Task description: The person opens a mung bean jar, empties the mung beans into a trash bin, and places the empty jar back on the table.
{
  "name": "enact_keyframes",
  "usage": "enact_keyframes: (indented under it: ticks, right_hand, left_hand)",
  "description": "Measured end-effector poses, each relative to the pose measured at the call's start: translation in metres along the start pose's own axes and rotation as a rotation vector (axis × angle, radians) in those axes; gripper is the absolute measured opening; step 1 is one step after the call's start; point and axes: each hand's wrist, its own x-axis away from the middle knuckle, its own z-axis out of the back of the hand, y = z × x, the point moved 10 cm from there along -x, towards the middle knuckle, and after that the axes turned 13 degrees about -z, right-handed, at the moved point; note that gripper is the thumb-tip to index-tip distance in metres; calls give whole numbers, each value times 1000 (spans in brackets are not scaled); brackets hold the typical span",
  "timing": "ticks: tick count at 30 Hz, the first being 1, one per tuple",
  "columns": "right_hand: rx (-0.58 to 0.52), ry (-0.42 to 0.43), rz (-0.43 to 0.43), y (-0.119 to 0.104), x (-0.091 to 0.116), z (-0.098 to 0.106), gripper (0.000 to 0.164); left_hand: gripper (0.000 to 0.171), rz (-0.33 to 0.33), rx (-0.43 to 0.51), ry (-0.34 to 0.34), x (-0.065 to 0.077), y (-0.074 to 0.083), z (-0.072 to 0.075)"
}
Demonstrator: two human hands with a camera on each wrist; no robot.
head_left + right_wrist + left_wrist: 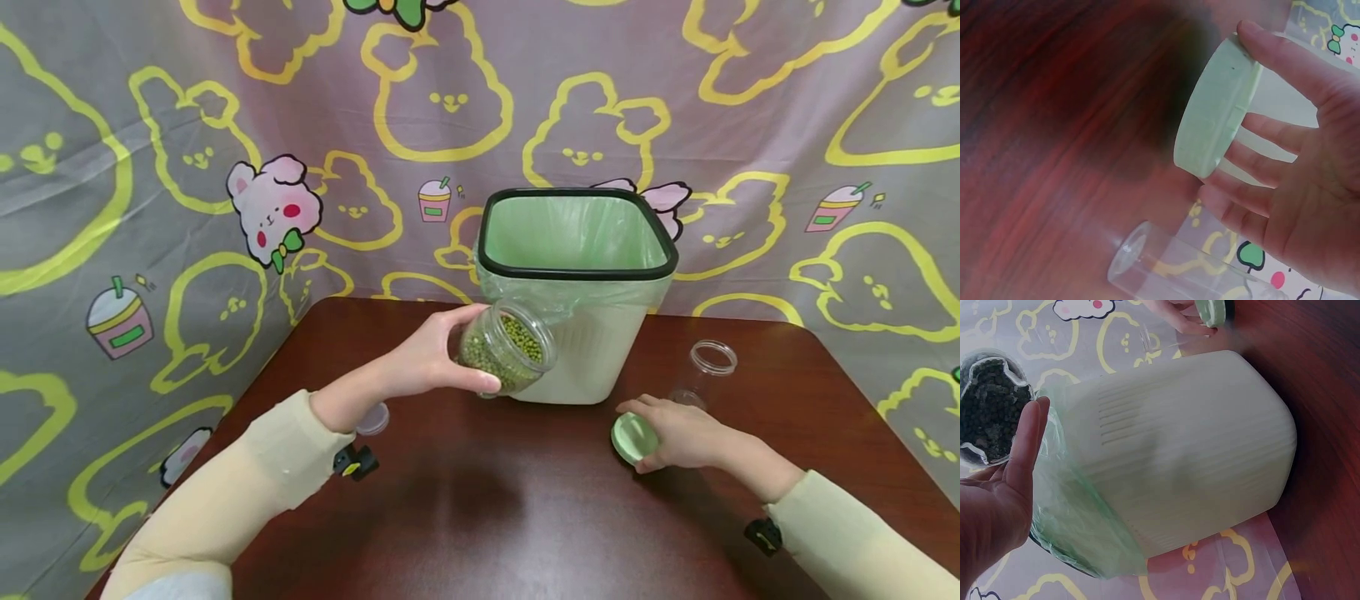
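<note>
Bean jar (495, 357): mid-frame, before bin (600, 350); left hand (435, 350) curled round side. Long axis tilted, mouth facing right. Lid (634, 437): lower right of mouth, pinched by right hand (678, 433), nearer clear jar (697, 377).

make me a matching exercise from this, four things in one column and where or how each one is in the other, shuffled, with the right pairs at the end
Things
1. jar of green beans
2. green lid
3. bin
4. clear jar

Places and states
A. lined with a green bag
B. on the table, to the right of the bin
C. held by the right hand
D. tilted, gripped by the left hand

Pairs: 1-D, 2-C, 3-A, 4-B
</note>
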Motion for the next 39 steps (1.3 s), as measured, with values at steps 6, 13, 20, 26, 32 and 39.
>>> enact_keyframes:
  ticks: [6,13,20,26,32,39]
  right_hand:
    - [2,-10,2,4,-2,-7,76]
    - [12,8,6,7,-1,-12,76]
    - [14,28,23,6,0,-10,77]
    - [-1,53,19,2,2,3,71]
    - [5,171,68,-12,7,32,53]
    - [-44,331,165,-38,20,81,39]
  left_hand:
    - [78,-7,-2,2,-1,2,0]
    - [75,-4,14,14,1,2,1]
    - [77,8,5,18,3,0,4]
    - [81,9,19,24,4,0,7]
    - [85,14,21,30,4,0,8]
    - [79,24,18,52,3,1,10]
